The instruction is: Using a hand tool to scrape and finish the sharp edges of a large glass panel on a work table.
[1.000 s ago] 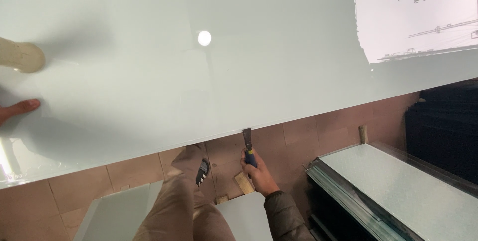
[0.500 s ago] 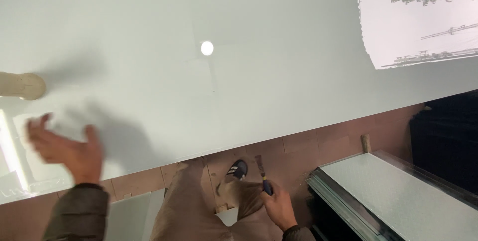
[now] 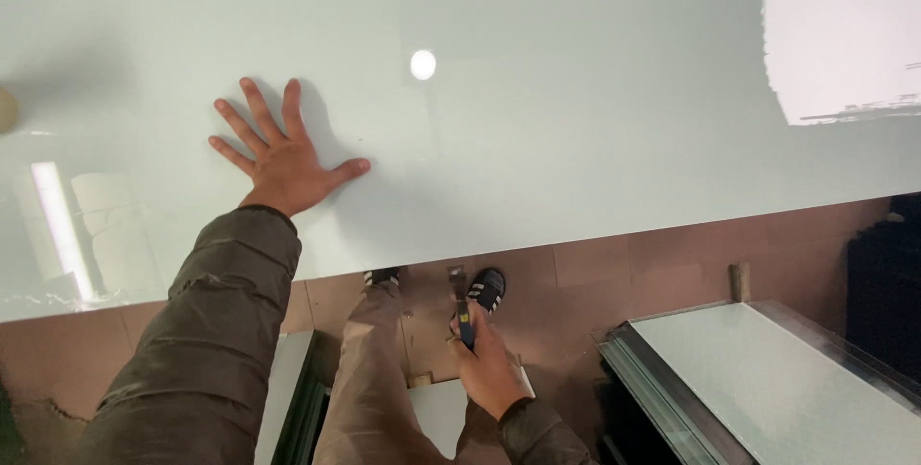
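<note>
A large glossy white glass sheet (image 3: 537,119) fills the upper part of the head view. My left hand (image 3: 278,158) lies flat on it with fingers spread, a little way in from its near edge. Below that edge, my right hand (image 3: 489,364) grips a small scraper (image 3: 462,307) with a blue handle and metal blade pointing up toward the sheet's edge. My trouser legs and dark shoes (image 3: 487,287) stand on the brown tiled floor beneath.
A stack of glass panes (image 3: 767,379) lies at lower right. Another pane (image 3: 288,398) sits at lower left beside my leg. A small pale block (image 3: 737,281) stands on the tiles. A bright window reflection (image 3: 844,33) shows at upper right.
My left hand has moved in from the left and pressed flat onto the sheet. My right hand with the scraper has dropped lower, by my feet.
</note>
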